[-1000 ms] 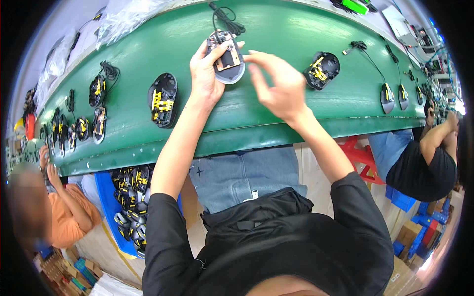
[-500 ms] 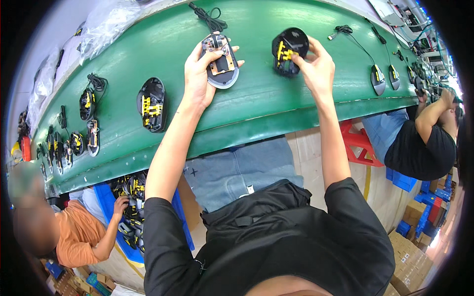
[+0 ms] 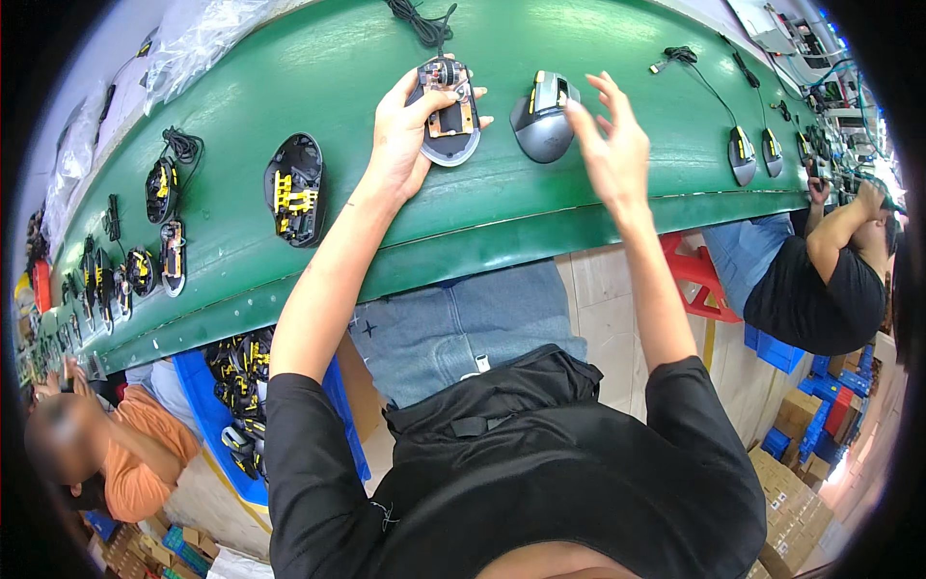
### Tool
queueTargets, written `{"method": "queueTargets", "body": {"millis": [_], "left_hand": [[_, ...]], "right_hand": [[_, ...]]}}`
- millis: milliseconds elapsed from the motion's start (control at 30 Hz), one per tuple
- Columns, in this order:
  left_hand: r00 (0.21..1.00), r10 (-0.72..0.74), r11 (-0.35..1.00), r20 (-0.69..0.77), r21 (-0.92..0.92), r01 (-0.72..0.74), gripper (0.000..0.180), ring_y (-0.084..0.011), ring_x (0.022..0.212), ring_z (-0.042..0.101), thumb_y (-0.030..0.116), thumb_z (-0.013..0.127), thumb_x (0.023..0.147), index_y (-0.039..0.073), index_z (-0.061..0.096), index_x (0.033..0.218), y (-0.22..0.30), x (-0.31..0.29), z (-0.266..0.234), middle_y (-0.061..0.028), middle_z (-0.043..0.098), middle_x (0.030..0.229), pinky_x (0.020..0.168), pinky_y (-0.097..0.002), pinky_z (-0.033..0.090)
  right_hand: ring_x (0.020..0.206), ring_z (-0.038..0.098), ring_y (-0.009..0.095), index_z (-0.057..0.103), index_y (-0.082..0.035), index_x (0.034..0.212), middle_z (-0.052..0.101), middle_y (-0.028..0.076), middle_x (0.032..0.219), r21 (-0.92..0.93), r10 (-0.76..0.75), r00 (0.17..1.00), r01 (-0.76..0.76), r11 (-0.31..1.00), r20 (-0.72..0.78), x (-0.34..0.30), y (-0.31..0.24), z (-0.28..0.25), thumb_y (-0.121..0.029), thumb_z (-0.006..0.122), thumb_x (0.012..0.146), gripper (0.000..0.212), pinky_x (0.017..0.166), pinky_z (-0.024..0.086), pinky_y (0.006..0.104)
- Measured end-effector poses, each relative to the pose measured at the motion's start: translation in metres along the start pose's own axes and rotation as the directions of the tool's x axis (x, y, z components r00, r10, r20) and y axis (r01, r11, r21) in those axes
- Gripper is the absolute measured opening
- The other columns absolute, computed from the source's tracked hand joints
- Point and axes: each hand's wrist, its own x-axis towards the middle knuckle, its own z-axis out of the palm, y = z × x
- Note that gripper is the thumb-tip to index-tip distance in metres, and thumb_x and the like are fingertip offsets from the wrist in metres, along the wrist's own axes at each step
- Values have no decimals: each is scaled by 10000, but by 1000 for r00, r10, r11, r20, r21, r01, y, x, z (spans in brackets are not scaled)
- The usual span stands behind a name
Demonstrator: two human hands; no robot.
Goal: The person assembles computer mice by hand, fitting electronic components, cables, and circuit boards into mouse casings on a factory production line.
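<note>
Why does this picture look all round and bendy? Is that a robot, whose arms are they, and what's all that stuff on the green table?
No robot here, just a person with bare hands. The camera sits on their head and looks down, so you see almost what they see. Its very wide lens bends straight edges.

The left hand holds an opened computer mouse base, with its insides showing and a black cable at its top. The right hand is open beside a grey mouse top; I can't tell whether its thumb touches it.

On the green table, an upturned black shell shows yellow parts inside. More mouse pieces lie farther left, and mice with cables farther right.
</note>
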Motion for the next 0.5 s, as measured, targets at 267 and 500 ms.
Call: {"method": "queueTargets", "body": {"millis": [267, 500], "left_hand": [[999, 2, 1000, -44, -16, -3, 345, -268, 1097, 611, 147, 489, 950, -35, 501, 1242, 6, -8, 2, -142, 591, 1173, 930, -470, 540], [995, -20, 963, 96, -264, 45, 635, -199, 1141, 565, 517, 318, 1022, -11, 456, 1347, 12, -9, -3, -105, 586, 1237, 1003, -342, 438]], "right_hand": [[1194, 547, 377, 627, -26, 1151, 572, 265, 1267, 42, -103, 993, 105, 994, -58, 8, -21, 60, -223, 706, 734, 467, 1010, 433, 421], [1176, 549, 408, 644, -14, 1164, 603, 253, 1207, 190, -393, 883, 445, 875, -257, -8, -64, 115, -132, 692, 757, 427, 1016, 438, 450]]}}
